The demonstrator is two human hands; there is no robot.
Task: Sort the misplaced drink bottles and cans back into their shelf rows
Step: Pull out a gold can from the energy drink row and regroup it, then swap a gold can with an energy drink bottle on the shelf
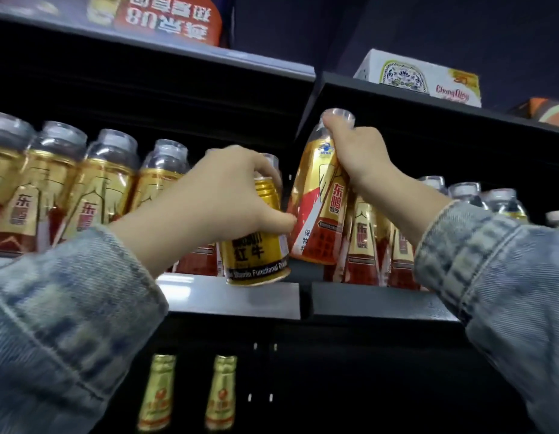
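— While both hands are up at the shelf, which step would you say this is?

— The pulling-out step, I'd judge. The left hand [223, 195] is wrapped around a gold can [256, 236], fingers curled over its ribbed shoulder and thumb pressed on the side. The right hand [356, 158] is closed around the neck of a gold-and-red drink bottle [315, 202], just under its clear cap.

— Where do they sit?

— The can hangs below the left palm, its base just above the front lip of the shelf [240, 296]; I can't tell if it touches. Off the back of that hand runs a row of matching bottles [84, 189]. The held bottle is raised above its neighbours; more of the same kind [366, 245] stand beneath the right wrist.

— Which way do they point?

— The can's long axis is near upright, top tipped slightly away from the viewer, label facing out. The bottle's axis leans, cap up and toward the right hand's side, base swung toward the can, nearly touching it.

— And next?

— Probably the can is the stray, since bottles surround it. It needs lifting clear without knocking the row, then carrying to a can row. Gold-necked bottles [156, 393] show on the level below the left forearm; no can row is visible. The bottle should be stood upright again.
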